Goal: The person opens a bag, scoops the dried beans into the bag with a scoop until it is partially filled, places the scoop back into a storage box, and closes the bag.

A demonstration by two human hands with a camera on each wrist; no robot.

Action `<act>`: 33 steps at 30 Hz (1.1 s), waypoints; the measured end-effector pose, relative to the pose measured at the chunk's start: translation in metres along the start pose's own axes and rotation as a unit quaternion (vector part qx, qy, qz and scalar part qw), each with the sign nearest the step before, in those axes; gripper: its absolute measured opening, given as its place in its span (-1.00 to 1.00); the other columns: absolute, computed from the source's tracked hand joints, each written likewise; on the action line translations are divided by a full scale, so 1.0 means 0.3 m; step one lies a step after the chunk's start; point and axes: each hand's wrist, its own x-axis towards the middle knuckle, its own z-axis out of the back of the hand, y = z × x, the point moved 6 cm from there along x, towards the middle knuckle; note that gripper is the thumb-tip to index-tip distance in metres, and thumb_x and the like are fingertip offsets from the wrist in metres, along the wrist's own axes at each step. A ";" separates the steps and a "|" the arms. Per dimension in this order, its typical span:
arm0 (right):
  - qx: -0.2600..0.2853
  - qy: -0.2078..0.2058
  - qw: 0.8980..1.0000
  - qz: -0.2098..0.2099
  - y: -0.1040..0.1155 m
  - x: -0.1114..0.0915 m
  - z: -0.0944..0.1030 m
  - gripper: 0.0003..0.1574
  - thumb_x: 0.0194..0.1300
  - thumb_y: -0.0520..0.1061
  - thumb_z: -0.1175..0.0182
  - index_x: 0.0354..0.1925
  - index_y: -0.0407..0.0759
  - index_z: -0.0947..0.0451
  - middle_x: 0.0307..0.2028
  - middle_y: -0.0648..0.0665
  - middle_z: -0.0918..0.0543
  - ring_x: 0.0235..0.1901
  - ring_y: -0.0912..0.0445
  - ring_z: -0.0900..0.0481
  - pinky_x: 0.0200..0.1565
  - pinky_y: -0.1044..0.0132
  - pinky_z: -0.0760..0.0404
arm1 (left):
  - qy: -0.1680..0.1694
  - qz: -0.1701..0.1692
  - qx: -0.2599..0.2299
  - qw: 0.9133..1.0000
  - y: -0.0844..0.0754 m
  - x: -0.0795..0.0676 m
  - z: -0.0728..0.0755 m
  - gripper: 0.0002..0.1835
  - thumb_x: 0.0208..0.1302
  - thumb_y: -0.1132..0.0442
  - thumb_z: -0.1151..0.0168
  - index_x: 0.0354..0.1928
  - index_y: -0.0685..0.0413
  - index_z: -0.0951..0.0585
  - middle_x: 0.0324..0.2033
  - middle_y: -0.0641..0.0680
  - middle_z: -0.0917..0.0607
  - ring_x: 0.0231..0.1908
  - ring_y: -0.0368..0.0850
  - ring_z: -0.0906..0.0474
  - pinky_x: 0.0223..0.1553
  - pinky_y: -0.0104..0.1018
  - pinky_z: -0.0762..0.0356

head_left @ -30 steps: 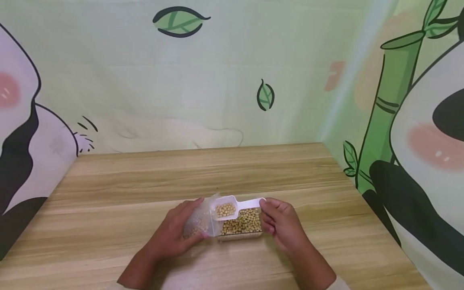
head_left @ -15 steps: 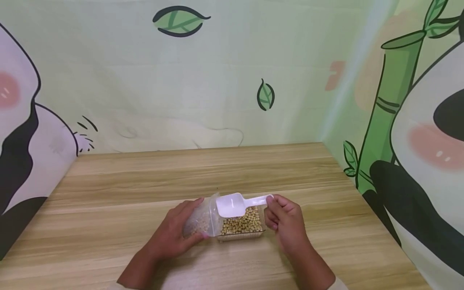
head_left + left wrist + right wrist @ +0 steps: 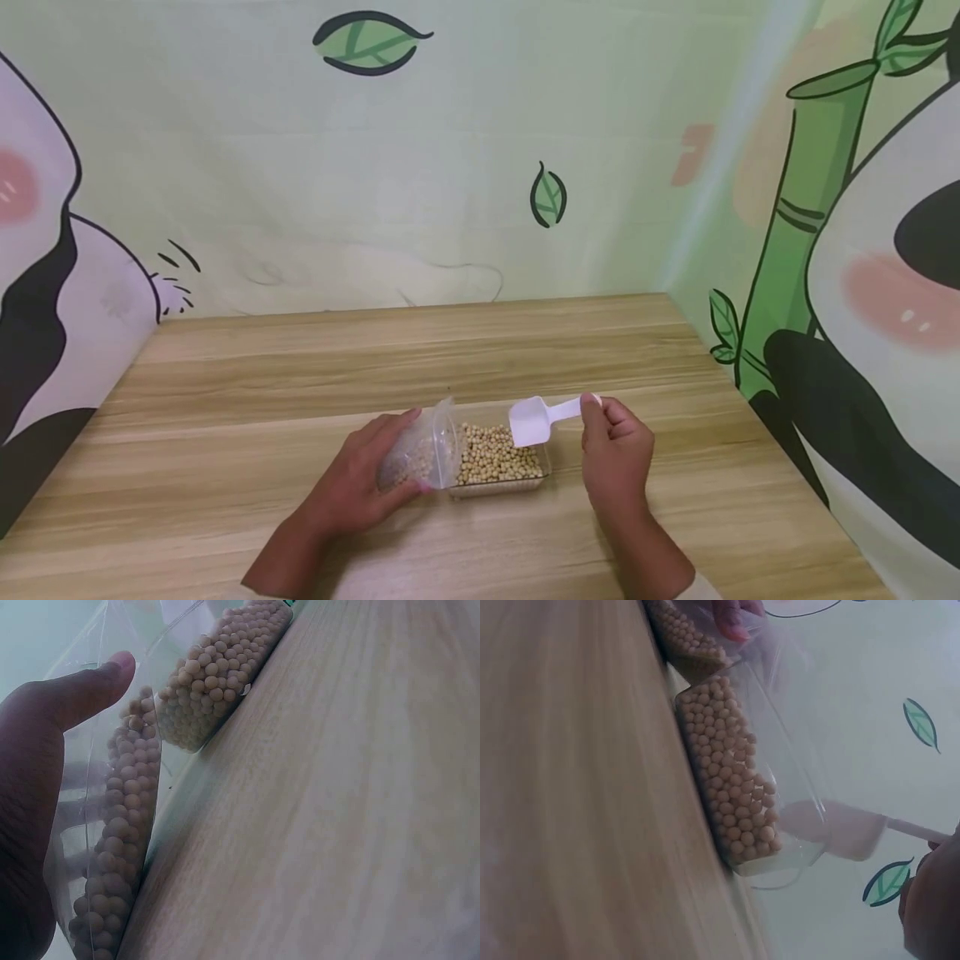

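My left hand [image 3: 367, 475] grips a clear zip bag [image 3: 442, 446], its thumb on the near side. Round beige soybeans [image 3: 120, 840] lie along the bag's lower side in the left wrist view. The bag's mouth overlaps the left end of a clear plastic box [image 3: 498, 489]. More soybeans [image 3: 727, 772] fill much of that box. Between thumb and fingers, my right hand [image 3: 618, 450] pinches the handle end of a white scoop [image 3: 531, 421]. The scoop's bowl hangs over the box's right part, tilted, with no beans showing in it.
The box and bag stand on a wood-grain table [image 3: 300, 367]. A pale green wall cloth [image 3: 450, 125] with printed leaves rises behind the table, and printed pandas and bamboo flank it on both sides.
The scoop held soybeans at the bag's mouth, then showed none. My right hand has drawn it rightward over the box. My left hand and the bag have stayed in place.
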 end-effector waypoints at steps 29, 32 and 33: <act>-0.116 0.066 0.983 -0.130 -0.067 0.007 -0.034 -0.57 0.59 -0.12 -0.25 -0.35 -0.45 -0.71 -0.79 0.17 -0.28 -0.72 0.27 -0.19 -0.62 0.40 -0.17 | 0.001 0.000 -0.001 1.000 0.000 -0.001 0.000 -0.06 0.20 -0.01 -0.63 0.56 0.17 -0.45 0.21 0.10 -0.74 0.17 0.06 -0.71 0.15 0.22 -0.66; -0.046 0.084 0.974 -0.204 -0.097 0.006 -0.041 -0.55 0.65 -0.12 -0.19 -0.30 -0.49 -0.64 -0.78 0.13 -0.28 -0.74 0.27 -0.20 -0.64 0.40 -0.21 | 0.000 -0.002 -0.003 1.000 0.000 -0.003 0.000 -0.06 0.21 -0.01 -0.63 0.56 0.17 -0.45 0.21 0.10 -0.74 0.16 0.06 -0.71 0.14 0.22 -0.66; -0.024 0.088 0.970 -0.224 -0.105 0.005 -0.044 -0.57 0.67 -0.13 -0.16 -0.29 -0.46 -0.62 -0.77 0.12 -0.26 -0.75 0.27 -0.18 -0.64 0.40 -0.20 | 0.000 -0.003 -0.003 1.000 0.000 -0.003 0.000 -0.06 0.21 -0.01 -0.63 0.56 0.17 -0.45 0.21 0.10 -0.74 0.16 0.06 -0.71 0.15 0.21 -0.66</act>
